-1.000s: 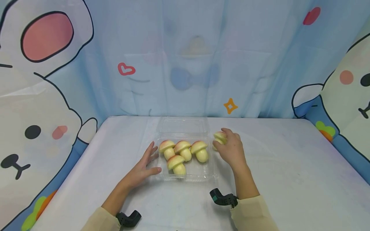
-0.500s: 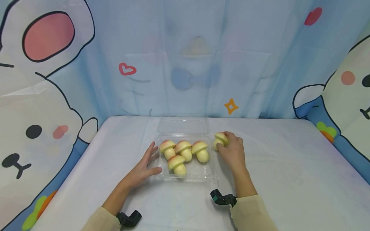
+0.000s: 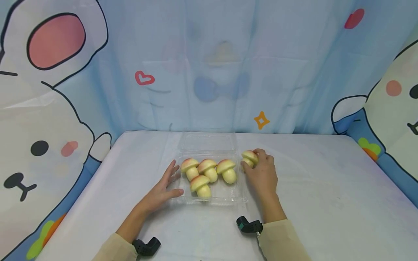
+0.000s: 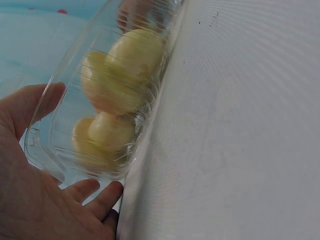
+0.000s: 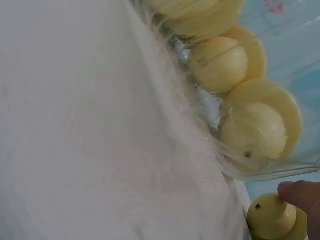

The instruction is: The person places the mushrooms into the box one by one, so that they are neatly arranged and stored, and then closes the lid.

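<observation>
A clear plastic clamshell box (image 3: 228, 194) stands on the table with its lid folded back. Inside lie several mushroom-shaped pieces (image 3: 200, 185), with pale yellow stems and reddish-yellow caps. My left hand (image 3: 160, 192) is at the box's left side, fingers spread and thumb by the near corner; the left wrist view shows the hand (image 4: 35, 195) around that corner. Just outside the right wall, my right hand (image 3: 262, 174) holds another mushroom (image 3: 249, 157) between thumb and fingers. In the right wrist view the thumb (image 5: 300, 194) lies against this mushroom's stem (image 5: 270, 216).
White cloth covers the table (image 3: 326, 192), and its far edge meets a blue curtain (image 3: 294, 72) printed with cartoon animals. The transparent lid (image 3: 207, 141) lies behind the box toward that curtain. Black wrist cameras (image 3: 147, 247) sit on both cuffs.
My right fingertips have shifted slightly back and right, baring more of the mushroom's cap, and the right wrist has moved a little left. The left hand and the box stay in place.
</observation>
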Demonstrator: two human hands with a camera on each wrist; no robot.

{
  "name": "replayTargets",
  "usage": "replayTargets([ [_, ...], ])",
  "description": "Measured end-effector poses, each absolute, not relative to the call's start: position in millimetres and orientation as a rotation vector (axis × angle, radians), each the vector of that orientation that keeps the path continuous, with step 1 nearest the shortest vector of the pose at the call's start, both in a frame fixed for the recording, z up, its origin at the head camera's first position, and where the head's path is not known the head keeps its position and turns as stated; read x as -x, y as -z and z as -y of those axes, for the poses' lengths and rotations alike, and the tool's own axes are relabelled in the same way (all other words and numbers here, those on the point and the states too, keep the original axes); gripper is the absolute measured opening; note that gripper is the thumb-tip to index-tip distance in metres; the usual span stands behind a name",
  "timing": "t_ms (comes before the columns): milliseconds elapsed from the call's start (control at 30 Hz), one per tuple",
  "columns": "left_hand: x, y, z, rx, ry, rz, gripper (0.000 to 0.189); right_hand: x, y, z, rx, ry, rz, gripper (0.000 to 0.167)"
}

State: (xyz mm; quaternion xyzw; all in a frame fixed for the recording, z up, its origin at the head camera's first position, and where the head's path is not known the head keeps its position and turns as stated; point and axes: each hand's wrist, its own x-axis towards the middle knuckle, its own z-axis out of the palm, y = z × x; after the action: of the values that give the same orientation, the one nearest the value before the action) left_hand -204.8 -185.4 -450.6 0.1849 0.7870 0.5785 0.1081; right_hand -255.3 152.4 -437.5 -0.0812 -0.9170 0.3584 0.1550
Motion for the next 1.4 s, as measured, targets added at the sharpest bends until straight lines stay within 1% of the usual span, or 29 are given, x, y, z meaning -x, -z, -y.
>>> replayTargets([
  [100, 204.8, 450.9, 185.1, -0.539, -1.700, -2.320, 0.105, 255.6, 438.0, -151.6, 0.238, -1.025, 2.633, 0.059],
  [533, 203.9, 448.3, 186.3, -0.566, -1.693, -2.327, 0.106, 258.5, 437.2, -156.6, 0.238, -1.237, 2.519, 0.060],
  [1033, 203.7, 451.0, 186.7, -0.559, -1.692, -2.326, 0.106, 257.9, 433.7, -166.8, 0.381, -1.510, 2.466, 0.069],
  [1400, 205.5, 453.3, 185.3, -0.532, -1.708, -2.315, 0.104, 255.9, 417.6, -167.7, 0.392, -1.619, 2.389, 0.070],
])
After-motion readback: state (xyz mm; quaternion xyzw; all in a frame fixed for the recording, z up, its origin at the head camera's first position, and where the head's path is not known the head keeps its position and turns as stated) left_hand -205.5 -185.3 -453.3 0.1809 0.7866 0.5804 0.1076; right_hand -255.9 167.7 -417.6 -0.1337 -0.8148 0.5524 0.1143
